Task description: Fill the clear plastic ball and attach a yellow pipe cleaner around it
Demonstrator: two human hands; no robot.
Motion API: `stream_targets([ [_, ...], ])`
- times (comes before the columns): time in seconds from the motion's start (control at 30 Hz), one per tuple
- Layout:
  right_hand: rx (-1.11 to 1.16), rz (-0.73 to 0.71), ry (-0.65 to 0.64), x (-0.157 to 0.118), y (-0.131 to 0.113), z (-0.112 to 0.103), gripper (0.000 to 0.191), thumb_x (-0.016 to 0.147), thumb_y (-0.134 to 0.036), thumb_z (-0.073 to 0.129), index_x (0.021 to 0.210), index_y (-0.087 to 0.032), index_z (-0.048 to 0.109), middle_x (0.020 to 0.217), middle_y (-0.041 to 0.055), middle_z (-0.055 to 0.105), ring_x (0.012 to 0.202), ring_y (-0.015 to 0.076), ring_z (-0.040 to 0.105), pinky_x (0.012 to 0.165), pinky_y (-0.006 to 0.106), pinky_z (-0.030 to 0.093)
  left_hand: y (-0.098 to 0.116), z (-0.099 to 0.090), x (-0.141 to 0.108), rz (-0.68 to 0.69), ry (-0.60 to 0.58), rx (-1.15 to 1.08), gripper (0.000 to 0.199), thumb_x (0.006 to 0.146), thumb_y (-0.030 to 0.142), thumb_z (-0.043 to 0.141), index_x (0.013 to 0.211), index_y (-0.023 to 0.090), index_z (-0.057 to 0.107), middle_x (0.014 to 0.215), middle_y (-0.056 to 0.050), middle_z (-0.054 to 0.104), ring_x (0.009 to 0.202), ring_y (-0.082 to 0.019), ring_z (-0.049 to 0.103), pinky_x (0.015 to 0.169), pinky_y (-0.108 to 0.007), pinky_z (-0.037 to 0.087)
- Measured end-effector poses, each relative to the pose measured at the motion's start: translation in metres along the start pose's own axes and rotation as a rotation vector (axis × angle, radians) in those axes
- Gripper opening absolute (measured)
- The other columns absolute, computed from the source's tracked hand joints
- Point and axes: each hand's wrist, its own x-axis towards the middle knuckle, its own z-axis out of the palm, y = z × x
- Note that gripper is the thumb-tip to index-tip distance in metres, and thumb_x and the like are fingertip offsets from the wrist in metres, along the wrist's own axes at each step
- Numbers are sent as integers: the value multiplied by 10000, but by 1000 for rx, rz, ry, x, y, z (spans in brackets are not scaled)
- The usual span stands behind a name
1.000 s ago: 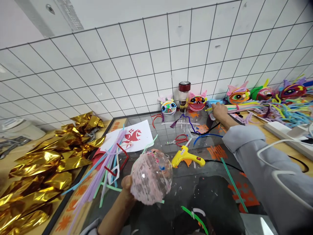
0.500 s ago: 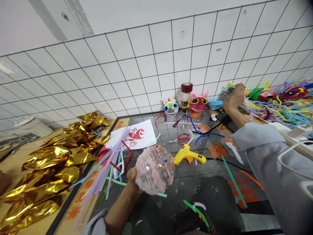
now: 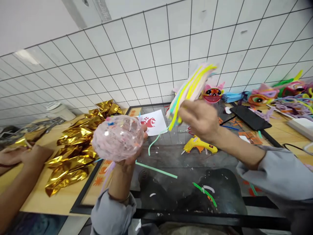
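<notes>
The ball [image 3: 118,138] looks glossy plastic, the foil [image 3: 70,136] metallic.

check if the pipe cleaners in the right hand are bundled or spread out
Bundled: the pipe cleaners lie closely side by side, gathered in the right hand's grip.

White, black-lined wall [image 3: 137,62]; wooden tabletop [image 3: 39,197]

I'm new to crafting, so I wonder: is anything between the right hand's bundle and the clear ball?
Nothing visible: only air between the pipe-cleaner bundle in the right hand and the pink-smeared clear ball in the left hand. The red-patterned paper showing in that gap lies on the tabletop beyond.
</notes>
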Motion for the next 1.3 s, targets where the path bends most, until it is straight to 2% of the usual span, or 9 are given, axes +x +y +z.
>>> stream_targets([
  [0.07, -22, -255, 29, -6, -28, 8, 203, 998, -129, 469, 1124, -224, 597, 1125, 74, 699, 764, 152, 594, 708, 325, 486, 3, 8, -3, 42, 26, 9, 336, 776, 438, 746, 1084, 317, 688, 1160, -47, 697, 928, -195, 663, 703, -268, 614],
  [0.17, 74, -397, -100, -22, -66, 23, 142, 987, -128, 493, 1034, -177, 618, 1029, 92, 710, 724, 161, 590, 719, 341, 518, 0, 11, -6, -6, 37, 5, 346, 812, 458, 717, 1117, 298, 682, 1230, -74, 678, 970, -201, 657, 688, -269, 613],
  [0.37, 241, -261, -500, -58, -115, 36, 255, 957, -61, 484, 1168, -128, 610, 1226, 152, 671, 1009, 214, 639, 973, 411, 530, -15, 1, -7, -42, -1, -8, 714, 586, 563, 862, 1198, 268, 644, 1376, -119, 620, 1427, -412, 416, 1103, -550, 470],
  [0.5, 407, -74, -385, -68, -112, 24, 378, 935, -24, 408, 1276, -88, 558, 1238, 206, 656, 1101, 253, 624, 912, 418, 555, -20, 3, -6, -64, -15, -41, 758, 647, 634, 789, 1292, 295, 582, 1366, -105, 631, 1446, -409, 402, 1145, -596, 407],
  [0.7, 555, 475, -378, -72, -109, 12, 218, 981, -216, 493, 1127, -127, 628, 896, 100, 686, 804, 222, 676, 726, 348, 558, -23, 3, -5, -80, -35, -59, 805, 651, 687, 754, 1309, 265, 563, 1338, -130, 644, 1436, -417, 411, 1133, -601, 416],
  [0.83, 476, 475, -548, -60, -119, 11, 538, 920, -381, 606, 1370, -105, 506, 1069, 158, 676, 906, 295, 688, 719, 386, 539, -26, -2, -4, -65, -48, -64, 840, 640, 744, 721, 1314, 272, 557, 1368, -122, 625, 1467, -410, 370, 1152, -598, 392],
  [0.93, 426, 514, -691, -52, -122, 22, 567, 892, -258, 599, 1426, -115, 468, 1047, 142, 700, 833, 256, 694, 671, 324, 495, -27, -1, -4, -70, -21, -37, 838, 622, 744, 731, 1289, 260, 575, 1361, -122, 632, 1472, -412, 363, 1145, -591, 405],
  [1.13, 390, 530, -666, -50, -108, 59, 495, 838, -18, 469, 1309, -123, 582, 1009, 111, 723, 853, 215, 676, 731, 301, 495, -28, 10, -6, -86, 6, -15, 845, 599, 772, 722, 1266, 269, 594, 1339, -116, 643, 1443, -417, 400, 1117, -590, 425],
  [1.3, 341, 400, -625, -47, -113, 49, 412, 879, -36, 477, 1244, -148, 631, 1207, 194, 646, 1013, 293, 593, 848, 424, 483, -29, 10, -6, -97, 4, -1, 837, 606, 784, 701, 1256, 269, 595, 1317, -110, 645, 1438, -406, 406, 1123, -581, 417],
])
